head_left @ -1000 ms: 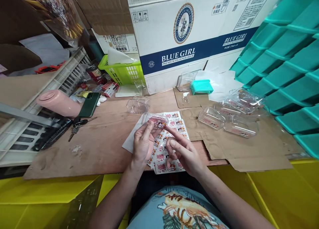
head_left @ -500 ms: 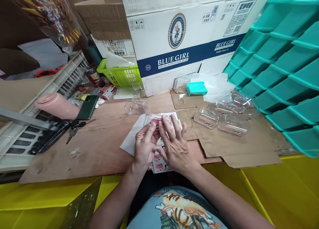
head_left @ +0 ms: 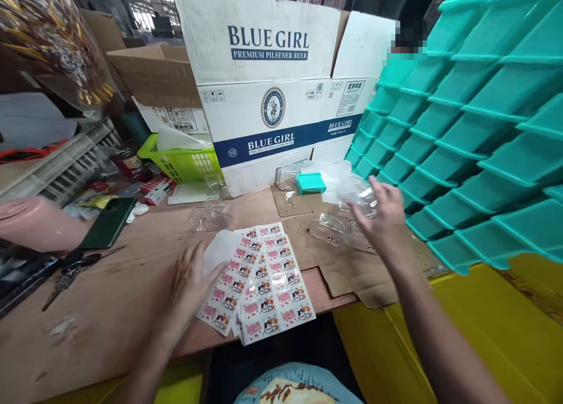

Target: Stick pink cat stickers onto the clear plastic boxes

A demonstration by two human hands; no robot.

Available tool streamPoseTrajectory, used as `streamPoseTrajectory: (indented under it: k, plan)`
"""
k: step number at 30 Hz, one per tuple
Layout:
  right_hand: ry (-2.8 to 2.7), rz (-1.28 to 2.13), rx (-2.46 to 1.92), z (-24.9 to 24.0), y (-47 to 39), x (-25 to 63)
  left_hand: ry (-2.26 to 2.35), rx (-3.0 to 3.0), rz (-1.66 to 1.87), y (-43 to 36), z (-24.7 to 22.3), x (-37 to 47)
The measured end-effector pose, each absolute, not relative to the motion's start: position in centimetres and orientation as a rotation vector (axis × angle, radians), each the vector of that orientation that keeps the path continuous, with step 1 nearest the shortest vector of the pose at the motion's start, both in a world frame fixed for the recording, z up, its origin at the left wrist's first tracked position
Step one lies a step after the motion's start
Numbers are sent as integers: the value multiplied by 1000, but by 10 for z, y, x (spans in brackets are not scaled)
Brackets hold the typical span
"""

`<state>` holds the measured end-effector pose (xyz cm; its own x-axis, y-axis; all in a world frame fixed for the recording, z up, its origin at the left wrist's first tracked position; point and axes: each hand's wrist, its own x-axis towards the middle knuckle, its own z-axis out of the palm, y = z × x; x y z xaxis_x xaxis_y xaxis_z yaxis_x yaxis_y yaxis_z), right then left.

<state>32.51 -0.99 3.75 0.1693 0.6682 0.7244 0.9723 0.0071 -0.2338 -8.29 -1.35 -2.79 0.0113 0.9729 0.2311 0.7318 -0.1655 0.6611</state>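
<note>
My left hand (head_left: 189, 281) is open beside the sticker sheets, its thumb reaching over their left edge. These sheets (head_left: 279, 281), printed with cartoon cats and pink lettering, overlap at the table's front edge, with white paper (head_left: 220, 248) partly under them. Over on the right, my right hand (head_left: 382, 216) is blurred, thumb and fingers apart, above a group of clear plastic boxes. Whether it touches the hazy clear box (head_left: 363, 199) between its fingers, I cannot tell. Another clear box (head_left: 326, 228) lies left of that hand, and an upside-down-looking clear container (head_left: 211, 215) stands behind the sheets.
A white Blue Girl carton (head_left: 272, 108) stands at the back. Stacked teal bins (head_left: 461, 140) rise at the right, and a small teal tray (head_left: 311, 183) sits on cardboard (head_left: 373, 281). Keys (head_left: 65, 275), a phone (head_left: 109, 222) and a green basket (head_left: 185, 163) are leftward.
My hands have parted from the clear box they held over the sheets. The right one has moved to the boxes at right, the left to the sheets' left side. The view has shifted.
</note>
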Motion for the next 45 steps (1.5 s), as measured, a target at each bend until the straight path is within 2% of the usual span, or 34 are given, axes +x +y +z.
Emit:
streamPoseTrajectory:
  k: [2, 6, 9, 12, 15, 20, 24, 26, 28, 30, 34, 36, 45]
  plan:
    - [-1498, -647, -1844, 35, 3, 379, 1899, 2090, 758, -6, -41, -103]
    - [-1408, -507, -1870, 22, 25, 430, 1805, 2119, 574, -1, -52, -104]
    - [-1471, -530, -1770, 23, 26, 413, 1915, 2148, 629, 2, -53, -100]
    - [-1652, -472, -1574, 26, 16, 355, 2018, 2057, 757, 8, -52, -106]
    - [-1821, -220, -1415, 15, 5, 273, 1866, 1906, 858, 12, -52, -109]
    - [-1556, 879, -1229, -12, -8, 160, 1653, 1750, 1036, -6, -43, -81]
    - [-1191, 1285, -997, -4, -7, 144, 1292, 1393, 1343, -21, -21, -56]
    - [-1257, 1396, -966, 9, -3, 158, 1197, 1355, 1413, -18, -7, -52]
    - [-1476, 1479, -967, 21, 2, 174, 1108, 1338, 1304, -11, 4, -51]
    - [-1722, 1390, -1020, 28, 5, 186, 1024, 1226, 1122, -5, 8, -47]
    - [-1934, 414, -1218, 21, -2, 181, 983, 885, 1089, -8, -3, -32]
    - [-2021, 116, -1166, 12, -9, 170, 959, 847, 1100, -13, -11, -25]
    - [-2081, 145, -1062, -6, -19, 144, 1001, 1428, 1101, -17, -14, -27]
